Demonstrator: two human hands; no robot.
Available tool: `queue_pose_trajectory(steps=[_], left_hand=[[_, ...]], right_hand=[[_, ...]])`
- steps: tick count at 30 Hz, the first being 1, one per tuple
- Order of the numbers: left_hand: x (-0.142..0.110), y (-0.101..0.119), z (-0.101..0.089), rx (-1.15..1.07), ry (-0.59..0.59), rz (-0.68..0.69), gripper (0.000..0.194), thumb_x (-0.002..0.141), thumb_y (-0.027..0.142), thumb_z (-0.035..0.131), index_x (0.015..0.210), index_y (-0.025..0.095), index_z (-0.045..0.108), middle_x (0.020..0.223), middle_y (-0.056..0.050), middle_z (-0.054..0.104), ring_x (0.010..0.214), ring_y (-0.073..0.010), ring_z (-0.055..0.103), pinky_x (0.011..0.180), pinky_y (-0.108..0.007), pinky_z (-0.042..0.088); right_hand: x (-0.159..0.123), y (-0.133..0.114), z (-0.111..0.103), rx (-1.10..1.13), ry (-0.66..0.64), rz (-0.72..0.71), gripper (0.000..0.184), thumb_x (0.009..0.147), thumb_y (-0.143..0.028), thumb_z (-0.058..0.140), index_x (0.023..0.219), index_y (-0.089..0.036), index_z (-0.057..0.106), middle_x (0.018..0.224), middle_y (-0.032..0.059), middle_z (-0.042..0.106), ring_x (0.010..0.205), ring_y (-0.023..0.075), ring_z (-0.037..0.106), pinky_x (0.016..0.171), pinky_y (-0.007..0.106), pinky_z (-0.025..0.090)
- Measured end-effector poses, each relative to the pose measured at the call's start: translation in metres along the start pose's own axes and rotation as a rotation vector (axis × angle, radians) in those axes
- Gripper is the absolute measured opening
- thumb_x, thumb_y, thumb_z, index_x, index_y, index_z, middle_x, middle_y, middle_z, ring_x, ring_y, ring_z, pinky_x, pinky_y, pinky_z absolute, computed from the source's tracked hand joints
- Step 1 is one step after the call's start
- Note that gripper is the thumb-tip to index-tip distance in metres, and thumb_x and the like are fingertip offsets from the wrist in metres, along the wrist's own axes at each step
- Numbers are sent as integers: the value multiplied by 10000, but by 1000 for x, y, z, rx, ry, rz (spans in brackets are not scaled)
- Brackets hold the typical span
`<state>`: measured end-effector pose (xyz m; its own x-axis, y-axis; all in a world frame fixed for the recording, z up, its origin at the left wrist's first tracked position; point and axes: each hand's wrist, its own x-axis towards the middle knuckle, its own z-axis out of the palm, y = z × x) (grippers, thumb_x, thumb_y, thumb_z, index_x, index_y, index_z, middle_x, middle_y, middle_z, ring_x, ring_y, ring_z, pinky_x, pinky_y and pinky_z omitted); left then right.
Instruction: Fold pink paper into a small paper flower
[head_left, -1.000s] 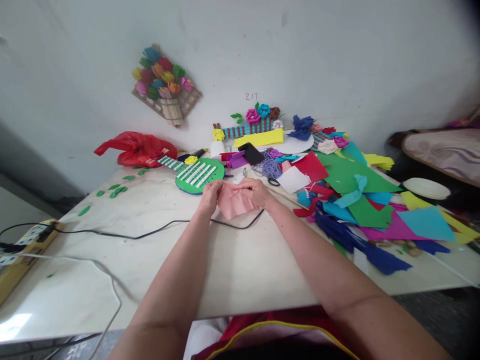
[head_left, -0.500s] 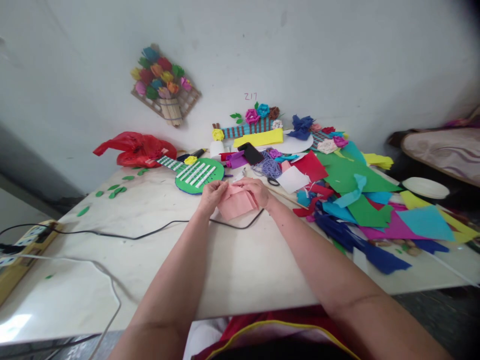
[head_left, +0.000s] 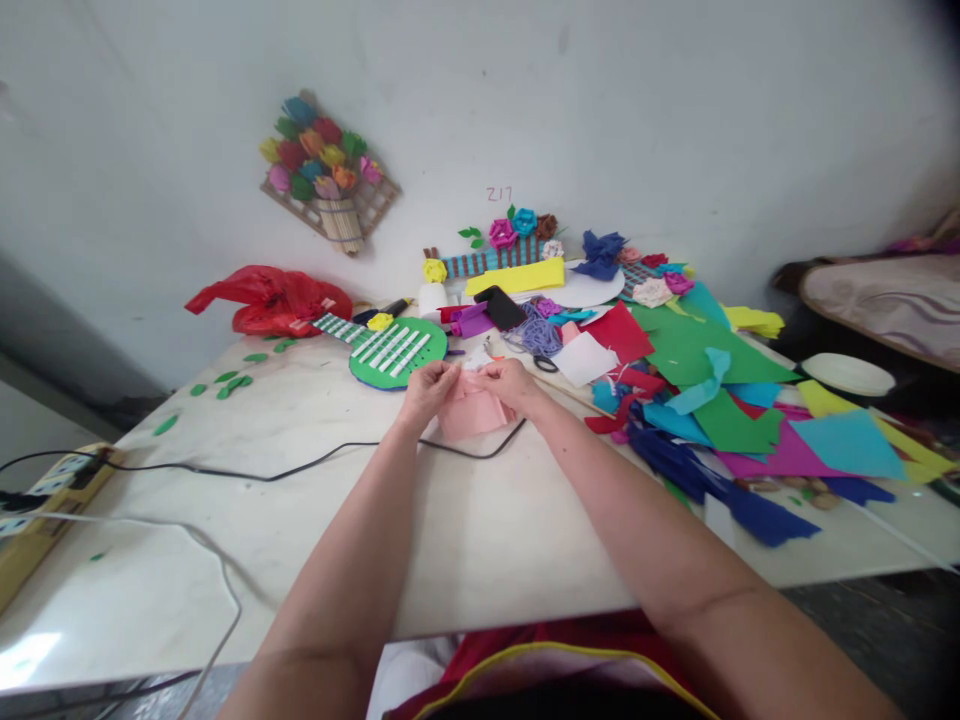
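Observation:
A piece of pink paper [head_left: 476, 414], with folds along its upper part, is held over the table in front of me. My left hand [head_left: 430, 388] pinches its upper left edge. With fingers closed, my right hand [head_left: 512, 382] grips the upper right edge. The fingertips of both hands are close together at the top. Just left of the hands lies a green round paddle-shaped craft [head_left: 401, 352] with white strips and a yellow flower. A black cable [head_left: 360, 442] runs across the table and passes below the paper.
Coloured paper sheets [head_left: 705, 345] and blue scraps [head_left: 720, 490] cover the right side. Behind the hands are a black phone [head_left: 500, 308], purple yarn [head_left: 536, 332] and black-handled scissors [head_left: 545, 364]. A red plastic bag [head_left: 274, 300], green paper leaves [head_left: 236, 384] and a power strip [head_left: 56, 510] are at left.
My right hand's fingers have drawn in from lying across the paper's top to a pinch at its upper edge. The paper stays in both hands.

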<state>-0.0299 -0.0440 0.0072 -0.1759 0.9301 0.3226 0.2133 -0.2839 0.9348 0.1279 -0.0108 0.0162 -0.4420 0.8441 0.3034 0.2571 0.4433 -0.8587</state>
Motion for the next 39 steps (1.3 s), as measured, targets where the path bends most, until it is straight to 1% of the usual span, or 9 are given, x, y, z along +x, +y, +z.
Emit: queue_pose_trajectory(steps=[6, 11, 14, 19, 22, 24, 28, 34, 39], left_hand=[[0, 2, 0, 43, 14, 41, 329, 678, 455, 623, 568, 156, 544, 486, 42, 408, 458, -67, 319, 435, -214, 224], [1, 0, 0, 68, 11, 61, 324, 704, 450, 593, 584, 156, 533, 490, 41, 402, 466, -72, 318, 441, -217, 230], [3, -4, 0, 103, 13, 75, 323, 710, 447, 584, 582, 158, 516, 484, 43, 397, 468, -73, 324, 444, -214, 236], [7, -10, -1, 187, 5, 116, 315, 732, 431, 555, 584, 160, 497, 484, 44, 401, 475, -75, 335, 451, -209, 251], [8, -11, -1, 215, 0, 121, 317, 737, 435, 542, 585, 161, 497, 483, 41, 409, 474, -77, 344, 452, -211, 258], [8, -11, -1, 223, 0, 112, 321, 735, 443, 542, 588, 161, 502, 481, 37, 423, 472, -79, 355, 452, -212, 262], [5, -9, 0, 185, -33, 62, 324, 727, 456, 552, 605, 157, 518, 477, 26, 463, 468, -84, 387, 455, -211, 280], [1, -5, 0, 75, -30, 15, 342, 692, 445, 605, 560, 145, 507, 488, 38, 407, 453, -58, 322, 425, -202, 224], [-1, -8, -1, -68, -83, -90, 364, 667, 476, 635, 579, 145, 512, 477, 41, 409, 428, -54, 328, 407, -199, 210]], right_hand=[[0, -2, -1, 55, -7, 50, 272, 600, -379, 625, 511, -148, 512, 492, -54, 368, 522, 77, 326, 507, 224, 237], [-3, -5, -2, 10, -58, 72, 364, 579, -384, 643, 478, -175, 362, 487, -75, 254, 498, 59, 238, 487, 234, 161], [-4, -7, -2, 8, -88, 74, 377, 575, -372, 640, 489, -181, 326, 492, -76, 248, 500, 56, 235, 486, 231, 157], [-5, -7, -3, 87, -220, 48, 332, 614, -415, 597, 530, -169, 391, 515, -66, 306, 517, 65, 286, 497, 223, 191], [-5, -8, -3, 203, -250, 88, 315, 655, -451, 547, 576, -164, 444, 534, -53, 377, 529, 83, 341, 506, 228, 232], [-5, -7, -2, 244, -232, 90, 341, 664, -479, 545, 574, -164, 453, 545, -45, 406, 549, 92, 367, 522, 232, 254], [-2, 2, 5, 175, -154, 81, 399, 606, -494, 629, 511, -163, 427, 508, -53, 349, 541, 84, 341, 517, 230, 235], [4, 19, 16, 221, -116, 144, 318, 559, -433, 673, 562, -151, 526, 509, -49, 411, 512, 86, 381, 493, 223, 265], [4, 18, 15, 259, -120, 167, 240, 550, -355, 664, 546, -151, 537, 500, -47, 434, 498, 88, 396, 487, 224, 265]])
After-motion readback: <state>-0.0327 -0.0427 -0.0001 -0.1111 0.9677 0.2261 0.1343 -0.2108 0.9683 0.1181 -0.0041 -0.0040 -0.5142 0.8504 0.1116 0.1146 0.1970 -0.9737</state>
